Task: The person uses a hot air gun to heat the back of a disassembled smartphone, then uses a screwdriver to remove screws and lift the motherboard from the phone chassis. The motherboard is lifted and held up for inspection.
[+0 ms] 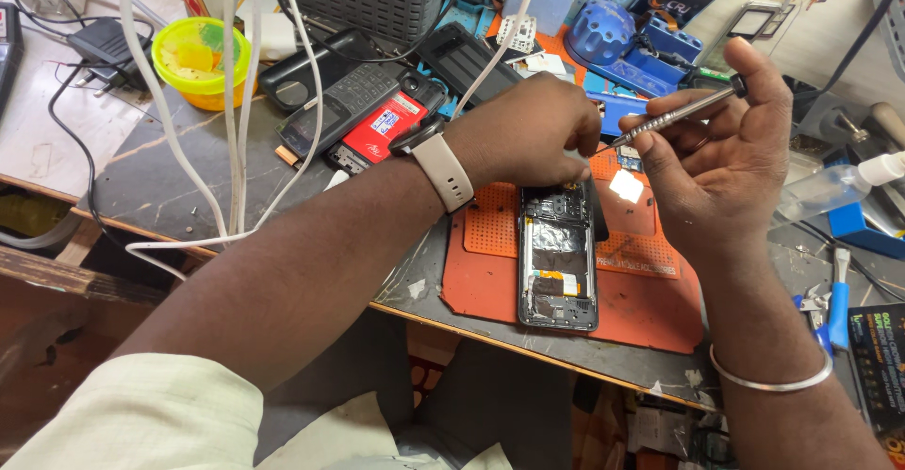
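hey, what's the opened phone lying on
The phone lies on an orange mat on the bench. The left hand covers its top end, so what lies under there cannot be seen.

A yellow bowl [200,59], 2 keypad phones [353,112] (one red-backed) and white cables [236,102] lie left.

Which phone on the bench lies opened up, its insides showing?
The phone on the orange mat, under the left hand. The keypad phones further back are closed, their cases whole.
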